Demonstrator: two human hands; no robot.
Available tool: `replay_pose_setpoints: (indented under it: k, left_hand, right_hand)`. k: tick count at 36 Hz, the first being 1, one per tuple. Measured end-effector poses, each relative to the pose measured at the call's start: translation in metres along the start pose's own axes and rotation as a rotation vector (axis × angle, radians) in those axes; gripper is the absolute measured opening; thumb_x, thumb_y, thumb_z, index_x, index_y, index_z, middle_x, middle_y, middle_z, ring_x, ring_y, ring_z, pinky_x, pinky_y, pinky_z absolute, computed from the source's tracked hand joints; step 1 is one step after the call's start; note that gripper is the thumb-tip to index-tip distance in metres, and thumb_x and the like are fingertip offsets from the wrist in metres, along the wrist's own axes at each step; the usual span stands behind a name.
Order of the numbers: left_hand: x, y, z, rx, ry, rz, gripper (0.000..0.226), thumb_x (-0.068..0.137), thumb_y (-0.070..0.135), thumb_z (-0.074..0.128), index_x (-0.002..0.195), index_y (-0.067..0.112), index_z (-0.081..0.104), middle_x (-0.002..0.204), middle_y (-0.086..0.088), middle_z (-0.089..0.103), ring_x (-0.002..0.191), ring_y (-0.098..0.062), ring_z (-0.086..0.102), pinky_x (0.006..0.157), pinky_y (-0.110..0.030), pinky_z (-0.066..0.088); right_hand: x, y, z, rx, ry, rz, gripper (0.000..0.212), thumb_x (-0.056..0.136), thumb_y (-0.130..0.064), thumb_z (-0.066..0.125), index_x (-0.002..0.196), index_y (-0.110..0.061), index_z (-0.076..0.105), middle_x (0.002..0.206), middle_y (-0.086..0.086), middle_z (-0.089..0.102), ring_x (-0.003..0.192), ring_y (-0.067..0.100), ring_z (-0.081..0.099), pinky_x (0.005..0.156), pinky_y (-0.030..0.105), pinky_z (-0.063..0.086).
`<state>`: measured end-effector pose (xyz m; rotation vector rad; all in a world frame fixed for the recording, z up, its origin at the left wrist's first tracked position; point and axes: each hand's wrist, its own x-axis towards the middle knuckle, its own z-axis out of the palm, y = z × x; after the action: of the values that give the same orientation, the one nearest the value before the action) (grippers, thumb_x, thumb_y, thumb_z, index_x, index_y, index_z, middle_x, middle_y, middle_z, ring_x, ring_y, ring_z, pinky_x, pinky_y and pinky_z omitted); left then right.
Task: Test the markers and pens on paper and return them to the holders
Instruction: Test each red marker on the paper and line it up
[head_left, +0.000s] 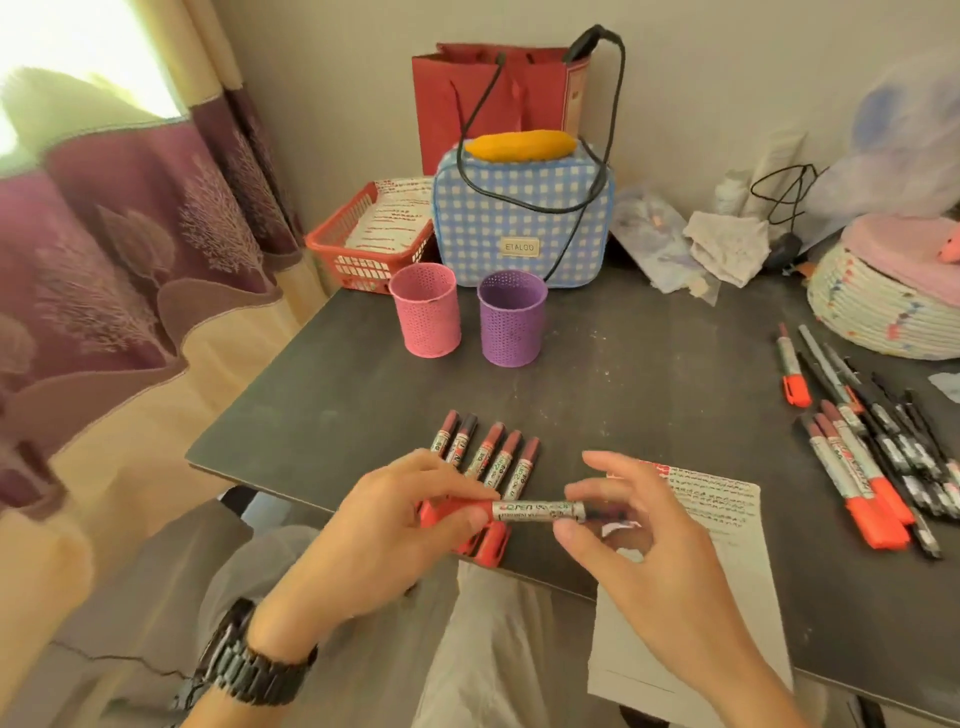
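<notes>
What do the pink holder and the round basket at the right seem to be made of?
The pink holder: probably thin perforated metal, matte painted; rows of small regular holes cover its wall. The round basket: looks like coiled rope or cord, pale with coloured flecks; stacked ridges show.

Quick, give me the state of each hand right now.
Left hand: grips the red end of the marker.
Right hand: pinches the same marker's other end.
</notes>
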<state>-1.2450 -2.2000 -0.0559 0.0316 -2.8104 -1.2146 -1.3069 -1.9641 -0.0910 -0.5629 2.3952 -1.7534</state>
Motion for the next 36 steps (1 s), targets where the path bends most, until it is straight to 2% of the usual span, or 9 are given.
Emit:
replay_pose_setpoints:
  k: [5, 8, 11, 15, 19, 22, 25, 29, 36]
  left_hand:
    - [-0.008, -0.040, -0.017, 0.017, 0.396, -0.187, 0.015, 0.088, 0.046, 0.069, 0.100, 0.054, 0.073, 0.092, 0.023, 0.064, 0.089, -0.001, 0.059, 0.070, -0.013, 0.037]
    - [-0.010, -0.064, -0.013, 0.074, 0.539, -0.324, 0.010, 0.087, 0.054, 0.065, 0.093, 0.055, 0.073, 0.084, 0.022, 0.066, 0.089, 0.002, 0.058, 0.069, -0.021, 0.042]
    - [-0.011, -0.080, 0.001, 0.142, 0.516, -0.385, 0.018, 0.089, 0.056, 0.060, 0.101, 0.052, 0.072, 0.086, 0.023, 0.063, 0.089, -0.006, 0.058, 0.071, -0.030, 0.050]
    - [-0.013, -0.086, 0.019, 0.225, 0.509, -0.364, 0.018, 0.092, 0.055, 0.059, 0.102, 0.050, 0.073, 0.081, 0.026, 0.061, 0.090, -0.007, 0.048, 0.074, -0.027, 0.041]
    - [-0.015, -0.085, 0.029, 0.256, 0.549, -0.363, 0.028, 0.091, 0.055, 0.061, 0.111, 0.041, 0.075, 0.090, 0.023, 0.062, 0.098, -0.011, 0.048, 0.079, -0.029, 0.041]
    - [-0.019, -0.086, 0.029, 0.231, 0.546, -0.307, 0.036, 0.096, 0.057, 0.053, 0.118, 0.037, 0.073, 0.103, 0.019, 0.059, 0.100, -0.012, 0.050, 0.081, -0.032, 0.043]
    - [-0.027, -0.091, 0.026, 0.177, 0.508, -0.182, 0.041, 0.092, 0.049, 0.048, 0.128, 0.039, 0.066, 0.122, 0.018, 0.055, 0.112, -0.006, 0.050, 0.088, -0.033, 0.039]
    - [-0.040, -0.106, 0.020, 0.215, 0.407, -0.028, 0.048, 0.091, 0.038, 0.050, 0.138, 0.037, 0.058, 0.133, 0.018, 0.053, 0.125, -0.007, 0.048, 0.099, -0.031, 0.036]
    - [-0.041, -0.118, 0.021, 0.313, 0.417, 0.084, 0.037, 0.096, 0.031, 0.055, 0.131, 0.028, 0.066, 0.111, 0.013, 0.066, 0.108, -0.013, 0.057, 0.092, -0.034, 0.046]
  right_hand:
    - [0.016, 0.005, 0.024, -0.097, 0.014, 0.000, 0.071, 0.071, -0.064, 0.071, 0.136, -0.049, 0.045, 0.133, -0.034, 0.054, 0.121, -0.005, 0.056, 0.091, 0.022, 0.051]
    - [0.015, 0.009, 0.042, -0.227, -0.015, -0.015, 0.085, 0.073, -0.058, 0.081, 0.145, -0.047, 0.038, 0.148, -0.028, 0.041, 0.136, -0.006, 0.039, 0.110, 0.028, 0.041]
    - [0.012, 0.011, 0.060, -0.383, -0.075, -0.048, 0.103, 0.066, -0.066, 0.079, 0.151, -0.047, 0.024, 0.162, -0.018, 0.016, 0.146, -0.002, 0.015, 0.117, 0.025, 0.018]
    - [0.010, 0.014, 0.078, -0.510, -0.167, -0.001, 0.112, 0.065, -0.078, 0.071, 0.142, -0.062, -0.009, 0.166, -0.017, -0.017, 0.152, 0.005, -0.008, 0.117, 0.025, 0.006]
    - [0.008, 0.024, 0.086, -0.597, -0.152, -0.015, 0.116, 0.061, -0.091, 0.053, 0.140, -0.062, -0.027, 0.158, -0.021, -0.035, 0.151, 0.004, -0.018, 0.116, 0.024, 0.000]
    - [0.008, 0.029, 0.087, -0.696, -0.165, -0.003, 0.116, 0.069, -0.091, 0.051, 0.134, -0.061, -0.040, 0.146, -0.025, -0.051, 0.154, 0.012, -0.015, 0.115, 0.026, -0.001]
    - [0.004, 0.030, 0.087, -0.713, -0.162, -0.019, 0.106, 0.072, -0.092, 0.044, 0.137, -0.065, -0.035, 0.151, -0.027, -0.046, 0.153, 0.008, -0.014, 0.114, 0.027, -0.006]
    - [-0.002, 0.031, 0.082, -0.696, -0.165, -0.074, 0.083, 0.079, -0.084, 0.028, 0.148, -0.066, -0.015, 0.159, -0.033, -0.028, 0.139, -0.016, -0.030, 0.114, 0.021, -0.010]
    - [-0.002, 0.033, 0.087, -0.732, -0.172, -0.059, 0.073, 0.089, -0.075, 0.026, 0.157, -0.053, 0.009, 0.167, -0.021, -0.015, 0.151, 0.000, -0.010, 0.121, 0.027, -0.004]
